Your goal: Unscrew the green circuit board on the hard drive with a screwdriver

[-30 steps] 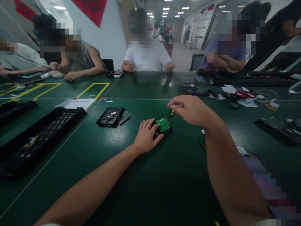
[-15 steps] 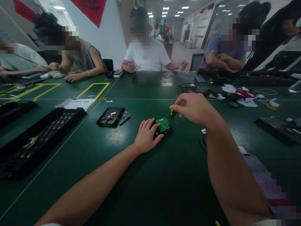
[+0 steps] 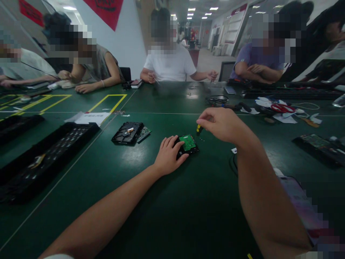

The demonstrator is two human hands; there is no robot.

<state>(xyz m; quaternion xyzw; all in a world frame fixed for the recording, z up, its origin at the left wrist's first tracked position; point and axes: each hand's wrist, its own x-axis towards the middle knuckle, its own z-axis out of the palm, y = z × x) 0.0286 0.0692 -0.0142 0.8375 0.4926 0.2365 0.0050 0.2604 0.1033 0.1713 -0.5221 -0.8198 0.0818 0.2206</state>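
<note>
A hard drive [image 3: 190, 144] with a green circuit board facing up lies on the green table. My left hand [image 3: 169, 154] rests over its left side, fingers along the far left and thumb at the near edge, holding it in place. Above the drive's right side, my right hand [image 3: 217, 124] pinches the top of a small yellow-and-black screwdriver [image 3: 198, 129]. The screwdriver points down beside the drive's far right corner, where a few tiny screws [image 3: 202, 139] are scattered. Its tip is too small to make out.
Left of the drive lie another black drive [image 3: 127, 133] and a loose circuit board [image 3: 144, 134]. A long black tray [image 3: 58, 154] is at the left, a phone [image 3: 299, 201] at the lower right. Cables and papers [image 3: 280, 108] clutter the right. Several people sit across the table.
My right fingers have shifted slightly on the screwdriver, and more of its yellow handle shows. My left hand and the hard drive stay put; the view has moved slightly.
</note>
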